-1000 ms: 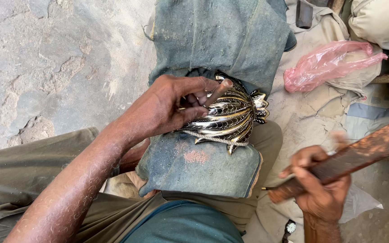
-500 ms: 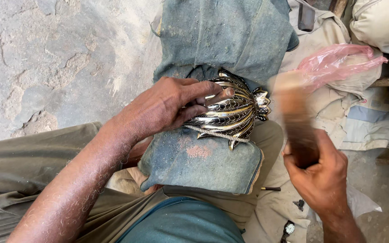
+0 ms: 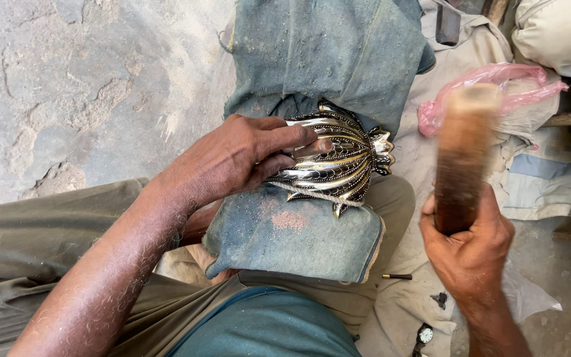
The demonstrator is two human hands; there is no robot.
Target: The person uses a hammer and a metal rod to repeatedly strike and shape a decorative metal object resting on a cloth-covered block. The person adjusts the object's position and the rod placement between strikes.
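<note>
My left hand (image 3: pixel 236 162) presses down on a shiny ribbed metal ornament (image 3: pixel 340 162), shaped like a fan of leaves, and holds it on a blue-grey denim cloth (image 3: pixel 299 241) draped over my knee. My right hand (image 3: pixel 468 248) grips the lower end of a brown wooden stick (image 3: pixel 462 155), which stands nearly upright to the right of the ornament and is blurred at its top. The stick does not touch the ornament.
A pink plastic bag (image 3: pixel 490 82) lies on beige cloth (image 3: pixel 424 152) at the upper right. A small dark rod (image 3: pixel 397 276) and a wristwatch (image 3: pixel 423 335) lie near my right wrist. Cracked concrete floor (image 3: pixel 67 86) spreads to the left.
My right hand has swung the wooden stick from a low sideways position at the right up to nearly upright beside the ornament. My left hand has stayed on the ornament.
</note>
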